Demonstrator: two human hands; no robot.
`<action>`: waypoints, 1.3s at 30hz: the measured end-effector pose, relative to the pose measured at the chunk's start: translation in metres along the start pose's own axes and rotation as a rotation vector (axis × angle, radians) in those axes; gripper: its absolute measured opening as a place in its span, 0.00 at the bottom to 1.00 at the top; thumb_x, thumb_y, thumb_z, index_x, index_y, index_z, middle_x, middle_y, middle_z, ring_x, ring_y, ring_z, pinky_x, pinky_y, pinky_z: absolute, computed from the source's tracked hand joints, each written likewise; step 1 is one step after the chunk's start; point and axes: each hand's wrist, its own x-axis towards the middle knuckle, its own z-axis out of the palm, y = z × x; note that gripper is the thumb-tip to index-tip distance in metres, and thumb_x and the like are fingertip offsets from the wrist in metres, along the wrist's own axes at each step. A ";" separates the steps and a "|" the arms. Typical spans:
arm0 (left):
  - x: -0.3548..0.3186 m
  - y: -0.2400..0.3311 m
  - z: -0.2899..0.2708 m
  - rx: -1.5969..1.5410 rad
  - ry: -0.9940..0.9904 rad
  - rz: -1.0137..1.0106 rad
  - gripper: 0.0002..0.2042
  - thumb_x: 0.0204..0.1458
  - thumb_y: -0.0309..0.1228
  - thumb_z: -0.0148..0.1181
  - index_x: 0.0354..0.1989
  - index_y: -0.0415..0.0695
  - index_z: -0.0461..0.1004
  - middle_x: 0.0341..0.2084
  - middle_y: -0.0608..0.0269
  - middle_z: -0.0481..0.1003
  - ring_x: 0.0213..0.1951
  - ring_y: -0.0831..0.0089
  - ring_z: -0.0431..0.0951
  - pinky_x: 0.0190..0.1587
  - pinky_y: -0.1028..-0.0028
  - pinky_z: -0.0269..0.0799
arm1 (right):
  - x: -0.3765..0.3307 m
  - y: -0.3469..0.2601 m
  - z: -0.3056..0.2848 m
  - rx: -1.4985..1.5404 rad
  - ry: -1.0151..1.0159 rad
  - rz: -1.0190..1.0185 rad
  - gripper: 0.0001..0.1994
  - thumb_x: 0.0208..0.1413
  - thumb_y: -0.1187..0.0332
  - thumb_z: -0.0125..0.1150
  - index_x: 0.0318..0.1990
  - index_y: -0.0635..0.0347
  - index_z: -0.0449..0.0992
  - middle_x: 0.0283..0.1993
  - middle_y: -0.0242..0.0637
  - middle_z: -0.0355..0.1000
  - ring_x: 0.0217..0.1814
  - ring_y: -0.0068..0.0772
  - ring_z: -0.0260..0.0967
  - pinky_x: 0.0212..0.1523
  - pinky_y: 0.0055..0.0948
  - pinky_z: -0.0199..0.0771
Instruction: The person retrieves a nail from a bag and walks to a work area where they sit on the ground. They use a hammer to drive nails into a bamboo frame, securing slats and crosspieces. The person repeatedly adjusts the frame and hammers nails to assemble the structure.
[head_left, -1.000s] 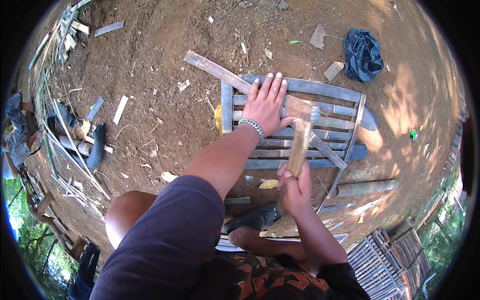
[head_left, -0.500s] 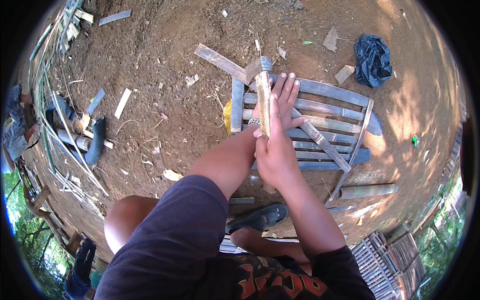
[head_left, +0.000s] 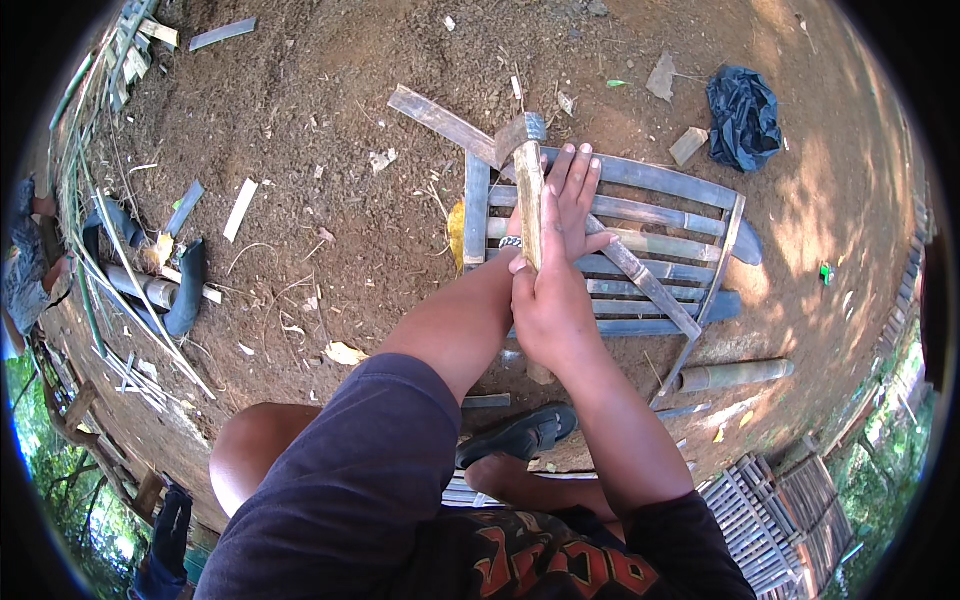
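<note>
A frame of bamboo slats (head_left: 665,245) lies on the soil before me, with a loose bamboo strip (head_left: 650,275) slanting across it. My left hand (head_left: 573,195) rests palm down on the slats, its fingers stretched out and its thumb to the right. A chain bracelet is on that wrist. My right hand (head_left: 553,310) is closed round the wooden handle of a hatchet-like tool (head_left: 530,195), index finger along the wood. The tool's curved metal head, bound with grey wrapping, is at the far end, over the frame's upper left corner. My right hand crosses over my left wrist.
A crumpled black plastic bag (head_left: 745,118) lies at the far right. A bamboo tube (head_left: 735,375) is on the ground at right. Bamboo strips (head_left: 125,50) pile up at far left, with curved dark pieces (head_left: 187,290) below. Another person's hand (head_left: 45,205) shows at the left edge.
</note>
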 end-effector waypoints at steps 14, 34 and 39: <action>0.000 0.000 -0.003 0.062 -0.036 0.009 0.52 0.49 0.70 0.52 0.73 0.40 0.56 0.75 0.53 0.51 0.75 0.56 0.48 0.74 0.50 0.38 | -0.001 -0.003 0.003 -0.076 0.042 -0.118 0.39 0.60 0.79 0.47 0.76 0.67 0.33 0.54 0.76 0.67 0.54 0.72 0.70 0.56 0.55 0.69; 0.000 0.000 0.003 0.041 -0.043 0.001 0.52 0.48 0.69 0.55 0.73 0.40 0.55 0.74 0.54 0.51 0.75 0.57 0.46 0.74 0.49 0.39 | 0.002 -0.005 0.006 -0.034 0.041 -0.031 0.40 0.60 0.79 0.48 0.76 0.65 0.34 0.54 0.77 0.67 0.53 0.74 0.69 0.55 0.57 0.69; 0.001 0.000 0.004 0.013 -0.059 0.002 0.53 0.48 0.69 0.55 0.73 0.39 0.55 0.75 0.53 0.51 0.75 0.56 0.46 0.74 0.48 0.39 | 0.002 -0.002 0.009 -0.048 0.082 -0.090 0.40 0.60 0.79 0.48 0.76 0.65 0.35 0.53 0.76 0.67 0.53 0.73 0.70 0.56 0.57 0.69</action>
